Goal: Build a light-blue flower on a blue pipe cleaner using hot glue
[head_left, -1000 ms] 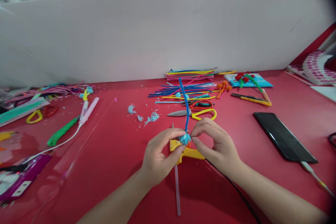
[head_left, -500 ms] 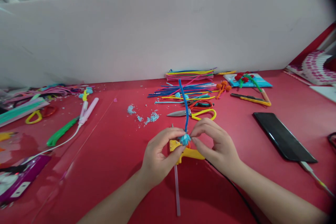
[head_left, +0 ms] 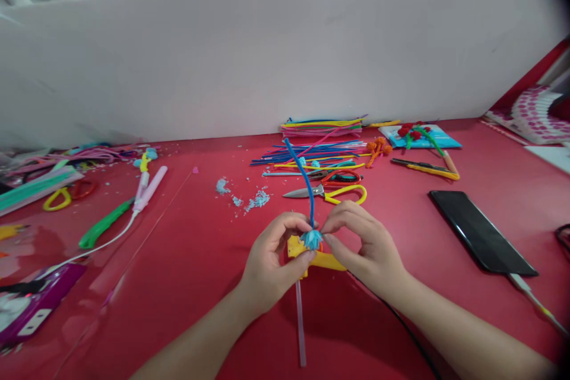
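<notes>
A light-blue pipe-cleaner flower (head_left: 312,240) with a dark-blue pipe-cleaner stem (head_left: 301,171) is held up in front of me, its stem leaning up and to the left. My left hand (head_left: 276,267) pinches the flower between thumb and fingers from the left side. From the right, my right hand (head_left: 367,244) has thumb and index finger closed on the flower's edge. Right below both hands lies a yellow glue gun (head_left: 328,260), partly covered by them, with a clear glue stick (head_left: 301,326) pointing toward me.
Beyond my hands lie yellow-handled scissors (head_left: 345,193), loose pipe cleaners (head_left: 312,152) and light-blue clippings (head_left: 258,199). A phone (head_left: 482,231) on its cable is at right. To the left are a pink heating tool (head_left: 150,189) and a purple power strip (head_left: 44,303). A white partition (head_left: 249,59) closes off the back.
The stem has tipped to the left, and the flower has turned slightly between my fingers. Both hands stay in nearly the same place; the things on the table have not moved.
</notes>
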Demonstrator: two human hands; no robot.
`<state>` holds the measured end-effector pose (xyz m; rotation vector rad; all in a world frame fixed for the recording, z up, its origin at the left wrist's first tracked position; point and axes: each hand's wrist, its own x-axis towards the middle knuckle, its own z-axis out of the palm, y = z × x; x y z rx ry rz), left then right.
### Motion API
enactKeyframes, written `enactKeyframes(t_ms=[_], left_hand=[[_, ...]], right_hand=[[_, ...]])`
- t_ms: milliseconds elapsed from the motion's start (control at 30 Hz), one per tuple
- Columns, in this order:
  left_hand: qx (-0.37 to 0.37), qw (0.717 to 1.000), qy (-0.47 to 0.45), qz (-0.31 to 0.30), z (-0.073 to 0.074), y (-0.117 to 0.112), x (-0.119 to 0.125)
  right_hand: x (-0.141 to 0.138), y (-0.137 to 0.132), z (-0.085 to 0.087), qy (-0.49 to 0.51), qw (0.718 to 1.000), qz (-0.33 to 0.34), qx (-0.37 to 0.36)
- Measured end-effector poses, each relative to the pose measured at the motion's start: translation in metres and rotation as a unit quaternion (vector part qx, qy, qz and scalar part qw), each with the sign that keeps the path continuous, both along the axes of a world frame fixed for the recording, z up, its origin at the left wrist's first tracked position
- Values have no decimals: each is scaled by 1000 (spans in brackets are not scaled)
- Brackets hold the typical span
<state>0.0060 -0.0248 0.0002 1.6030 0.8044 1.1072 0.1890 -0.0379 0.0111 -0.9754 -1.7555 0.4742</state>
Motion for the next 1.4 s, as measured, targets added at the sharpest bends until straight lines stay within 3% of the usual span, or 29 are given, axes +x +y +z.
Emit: enactKeyframes(t_ms=[633, 767, 867, 967, 1133, 1400], left_hand=[[-52, 999, -10, 4, -4, -1, -2], [-103, 994, -28, -1, -1, 1, 0], [-167, 980, -97, -42, 2, 5, -1], [-241, 945, -180, -129, 5, 9, -2], [-318, 894, -232, -213, 7, 11, -5], [-309, 911, -176, -207, 3, 12, -4]], right_hand=[[0, 1, 0, 6, 1000, -2, 8], [1, 0, 0, 15, 1000, -6, -19], [2, 1, -1, 49, 997, -40, -46], [3, 4, -2, 74, 992, -93, -51], [3, 7, -4, 0, 996, -79, -40], [6, 10, -4, -95, 989, -104, 38]])
